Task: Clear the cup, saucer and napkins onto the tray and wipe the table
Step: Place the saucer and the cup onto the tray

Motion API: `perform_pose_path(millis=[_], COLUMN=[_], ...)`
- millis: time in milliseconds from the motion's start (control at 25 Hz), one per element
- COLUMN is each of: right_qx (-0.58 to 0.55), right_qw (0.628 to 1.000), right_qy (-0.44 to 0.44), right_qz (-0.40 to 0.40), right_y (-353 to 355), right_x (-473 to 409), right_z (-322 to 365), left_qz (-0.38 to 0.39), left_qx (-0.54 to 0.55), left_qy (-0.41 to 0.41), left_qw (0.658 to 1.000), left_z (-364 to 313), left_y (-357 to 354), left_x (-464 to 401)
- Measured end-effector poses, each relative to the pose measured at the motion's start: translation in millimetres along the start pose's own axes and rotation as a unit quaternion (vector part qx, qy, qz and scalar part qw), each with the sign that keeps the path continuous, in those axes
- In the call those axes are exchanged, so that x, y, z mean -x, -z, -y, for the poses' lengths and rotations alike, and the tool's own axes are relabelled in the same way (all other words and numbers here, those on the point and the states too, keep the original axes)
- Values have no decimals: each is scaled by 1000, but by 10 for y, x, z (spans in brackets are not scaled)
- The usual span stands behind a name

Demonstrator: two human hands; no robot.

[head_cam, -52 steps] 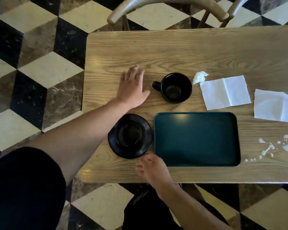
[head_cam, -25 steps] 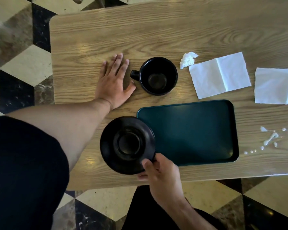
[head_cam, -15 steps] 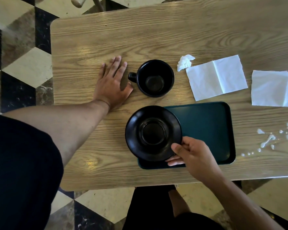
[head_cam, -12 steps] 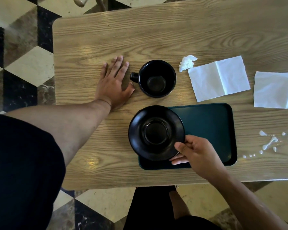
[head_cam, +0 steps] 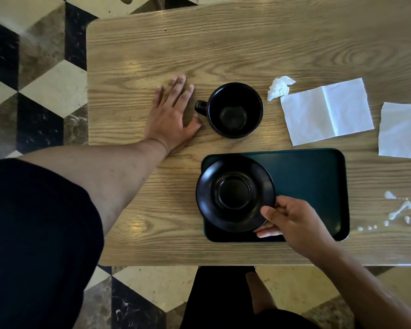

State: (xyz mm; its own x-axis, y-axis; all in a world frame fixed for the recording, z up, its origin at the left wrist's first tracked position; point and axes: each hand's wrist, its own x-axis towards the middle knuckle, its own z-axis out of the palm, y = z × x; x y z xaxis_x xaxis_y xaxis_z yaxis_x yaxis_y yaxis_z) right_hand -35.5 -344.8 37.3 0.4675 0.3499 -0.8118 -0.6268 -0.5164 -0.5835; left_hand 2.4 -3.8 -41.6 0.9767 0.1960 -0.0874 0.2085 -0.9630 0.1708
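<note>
Just right of flat left hand (head_cam: 170,119), cup (head_cam: 235,110), handle leftward; right hand (head_cam: 292,222) pinching saucer (head_cam: 235,193) over tray (head_cam: 318,176).

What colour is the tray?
Dark green tray, plain with no pattern; it shows in the head view.

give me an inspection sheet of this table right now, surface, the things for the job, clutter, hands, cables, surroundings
Surface: wooden table, white spill by its right edge.
Job's things: black saucer over the left end of the green tray; empty black cup upright on the table; two flat napkins and a crumpled napkin off the tray.
Clutter: nothing seen.
Hands: left hand flat on the table beside the cup handle; right hand pinches the saucer rim.
Cables: nothing seen.
Surroundings: chequered floor.
</note>
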Motion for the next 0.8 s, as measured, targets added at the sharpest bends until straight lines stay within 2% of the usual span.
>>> perform_pose_path(millis=[200,400,800], right_qx=[70,251,354], right_qw=[998,968,934], right_qy=[-4,25,21], right_qz=[3,7,26], right_y=[66,145,182], right_x=[-39,31,17], right_z=[-48,28,64], left_qz=[-9,-12,-8], left_qx=[3,4,10], left_qy=[-1,2,5], left_qw=[1000,1000,1000], left_z=[10,7,0], left_y=[-11,-23,-13], left_x=[-7,-3,0])
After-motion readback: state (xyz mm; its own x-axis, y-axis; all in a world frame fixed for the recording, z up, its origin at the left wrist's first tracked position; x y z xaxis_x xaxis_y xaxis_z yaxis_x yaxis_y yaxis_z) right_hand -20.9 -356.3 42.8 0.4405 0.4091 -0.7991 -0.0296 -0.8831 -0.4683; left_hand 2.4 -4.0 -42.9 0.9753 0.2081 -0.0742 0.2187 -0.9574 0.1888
